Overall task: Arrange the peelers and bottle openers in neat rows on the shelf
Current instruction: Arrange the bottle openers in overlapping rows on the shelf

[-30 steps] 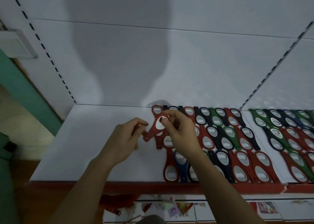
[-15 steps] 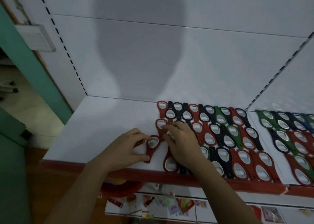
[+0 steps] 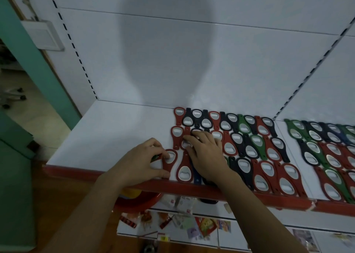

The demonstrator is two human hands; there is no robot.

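Several red, black and green bottle openers lie in overlapping rows on the white shelf. My left hand pinches a red bottle opener that rests at the left end of the front row, and something green shows under its fingers. My right hand lies flat, fingers spread, pressing on openers in the middle row, and hides several of them. A second group of openers fills the neighbouring shelf section on the right.
The shelf has a red front lip and a white back panel. A lower shelf holds small packets and a red bowl. A green pillar stands at the left.
The red opener, held up between both hands a second ago, now lies on the shelf at the left of the rows. My right hand let go of it and pressed down on the middle row.
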